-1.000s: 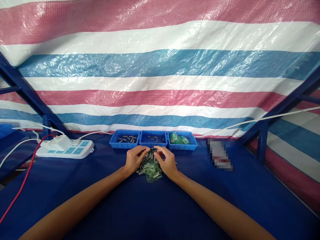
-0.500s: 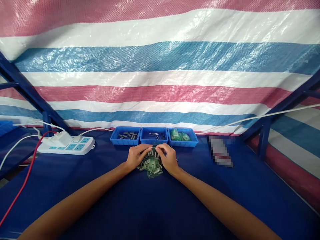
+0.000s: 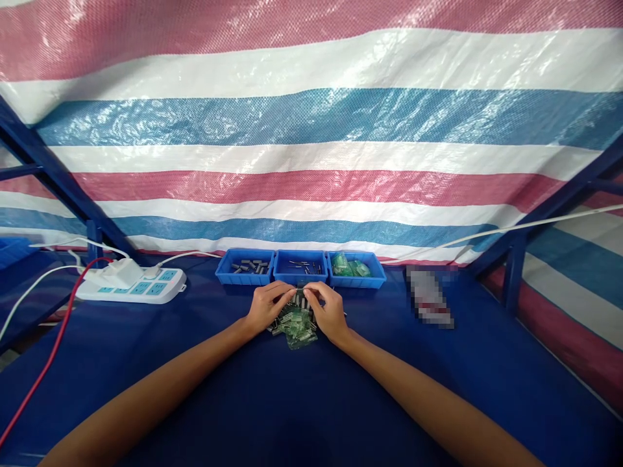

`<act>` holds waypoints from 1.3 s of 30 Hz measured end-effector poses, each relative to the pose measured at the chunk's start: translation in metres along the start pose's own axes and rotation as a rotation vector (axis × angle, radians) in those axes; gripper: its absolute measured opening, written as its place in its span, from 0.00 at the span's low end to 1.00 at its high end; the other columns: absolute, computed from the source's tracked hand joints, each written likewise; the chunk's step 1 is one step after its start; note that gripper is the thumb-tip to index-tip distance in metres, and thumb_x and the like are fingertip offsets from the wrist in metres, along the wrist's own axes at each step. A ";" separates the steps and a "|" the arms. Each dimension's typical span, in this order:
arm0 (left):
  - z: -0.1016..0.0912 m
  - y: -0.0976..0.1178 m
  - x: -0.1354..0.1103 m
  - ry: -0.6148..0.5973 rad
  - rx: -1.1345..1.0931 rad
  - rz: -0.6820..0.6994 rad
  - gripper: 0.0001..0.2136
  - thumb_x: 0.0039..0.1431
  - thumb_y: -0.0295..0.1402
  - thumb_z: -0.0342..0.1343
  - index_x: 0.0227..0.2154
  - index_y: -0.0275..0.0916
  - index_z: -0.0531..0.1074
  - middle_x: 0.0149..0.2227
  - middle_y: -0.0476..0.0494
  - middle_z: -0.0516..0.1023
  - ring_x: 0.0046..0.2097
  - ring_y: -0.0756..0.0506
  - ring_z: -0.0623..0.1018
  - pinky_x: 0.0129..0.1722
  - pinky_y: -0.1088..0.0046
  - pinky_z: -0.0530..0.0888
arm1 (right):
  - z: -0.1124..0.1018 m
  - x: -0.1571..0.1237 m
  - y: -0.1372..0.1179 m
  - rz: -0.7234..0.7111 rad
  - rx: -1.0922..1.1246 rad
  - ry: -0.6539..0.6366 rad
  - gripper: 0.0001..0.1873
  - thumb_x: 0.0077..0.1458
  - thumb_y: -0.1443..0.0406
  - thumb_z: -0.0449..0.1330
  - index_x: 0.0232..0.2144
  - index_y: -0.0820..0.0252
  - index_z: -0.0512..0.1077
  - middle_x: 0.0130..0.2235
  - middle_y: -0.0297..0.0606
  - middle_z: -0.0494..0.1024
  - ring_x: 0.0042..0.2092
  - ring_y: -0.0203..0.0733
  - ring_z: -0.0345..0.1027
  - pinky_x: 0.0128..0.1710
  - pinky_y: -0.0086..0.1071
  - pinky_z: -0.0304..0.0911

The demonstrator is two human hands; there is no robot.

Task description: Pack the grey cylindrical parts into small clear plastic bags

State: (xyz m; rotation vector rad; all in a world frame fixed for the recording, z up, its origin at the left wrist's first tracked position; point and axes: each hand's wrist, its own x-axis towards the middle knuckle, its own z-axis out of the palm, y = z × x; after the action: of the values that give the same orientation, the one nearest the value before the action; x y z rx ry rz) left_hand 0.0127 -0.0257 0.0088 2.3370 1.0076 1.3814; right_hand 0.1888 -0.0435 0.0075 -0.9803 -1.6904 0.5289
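Note:
My left hand (image 3: 267, 305) and my right hand (image 3: 328, 309) face each other over the middle of the table, thumbs and forefingers pinched. Between the fingertips stretches the top edge of a small clear plastic bag (image 3: 300, 286), one side in each hand. Its contents are hard to make out. Right below and partly behind the fingers lies a pile of small greenish plastic bags (image 3: 298, 324) with metal pieces in them. Loose metal pins and cylinders show around the pile, partly hidden by both hands.
Behind the hands stand three blue bins in a row: one with grey cylinders (image 3: 243, 279), one with thin pins (image 3: 300, 276), one with green bags (image 3: 357, 282). A white power strip (image 3: 160, 287) with cables sits left. A blurred-out object (image 3: 431, 298) lies right on the blue table (image 3: 311, 402).
The camera view has tilted up very slightly. Both hands keep the same pinch on the small plastic bag, with hardly any movement.

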 end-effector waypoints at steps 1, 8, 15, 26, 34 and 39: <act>0.000 0.000 0.000 -0.009 0.000 0.002 0.10 0.62 0.34 0.51 0.32 0.36 0.75 0.31 0.44 0.77 0.33 0.48 0.76 0.35 0.75 0.72 | 0.000 0.000 0.000 0.004 -0.008 -0.001 0.10 0.60 0.62 0.51 0.35 0.61 0.71 0.31 0.37 0.73 0.30 0.36 0.65 0.31 0.28 0.61; -0.001 0.002 0.001 -0.047 -0.002 -0.015 0.11 0.63 0.35 0.49 0.32 0.36 0.75 0.30 0.44 0.77 0.32 0.48 0.76 0.34 0.75 0.72 | 0.000 -0.001 0.001 -0.004 -0.002 -0.041 0.12 0.61 0.61 0.50 0.35 0.60 0.71 0.30 0.37 0.72 0.29 0.37 0.65 0.30 0.29 0.62; 0.000 0.000 0.001 -0.088 -0.038 -0.009 0.09 0.62 0.33 0.51 0.33 0.36 0.74 0.31 0.44 0.77 0.34 0.49 0.76 0.35 0.76 0.71 | 0.000 -0.002 -0.001 -0.035 -0.012 -0.023 0.12 0.61 0.63 0.50 0.39 0.60 0.71 0.32 0.38 0.73 0.31 0.37 0.67 0.32 0.29 0.62; -0.001 0.004 0.002 0.064 0.016 -0.081 0.10 0.61 0.36 0.51 0.32 0.36 0.74 0.29 0.45 0.75 0.29 0.50 0.73 0.31 0.75 0.70 | -0.001 -0.004 0.003 -0.028 0.020 -0.006 0.16 0.61 0.63 0.50 0.49 0.58 0.69 0.31 0.38 0.72 0.30 0.37 0.66 0.31 0.30 0.65; -0.001 0.003 0.001 0.092 0.005 -0.062 0.12 0.61 0.37 0.51 0.32 0.36 0.75 0.29 0.45 0.76 0.29 0.49 0.74 0.32 0.74 0.71 | -0.001 -0.004 0.003 -0.035 0.052 -0.021 0.18 0.60 0.63 0.50 0.52 0.58 0.67 0.32 0.39 0.72 0.31 0.37 0.66 0.32 0.30 0.66; -0.001 0.002 0.001 0.036 -0.023 -0.008 0.10 0.62 0.35 0.51 0.33 0.36 0.75 0.31 0.44 0.77 0.33 0.48 0.76 0.35 0.74 0.72 | -0.001 -0.003 0.003 -0.032 0.057 -0.033 0.18 0.60 0.64 0.50 0.52 0.59 0.67 0.33 0.38 0.71 0.32 0.37 0.66 0.32 0.29 0.65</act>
State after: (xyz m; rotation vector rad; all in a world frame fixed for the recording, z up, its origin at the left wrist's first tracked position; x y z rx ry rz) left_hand 0.0129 -0.0268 0.0116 2.2974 1.0047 1.4293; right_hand 0.1910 -0.0450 0.0040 -0.9065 -1.7085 0.5723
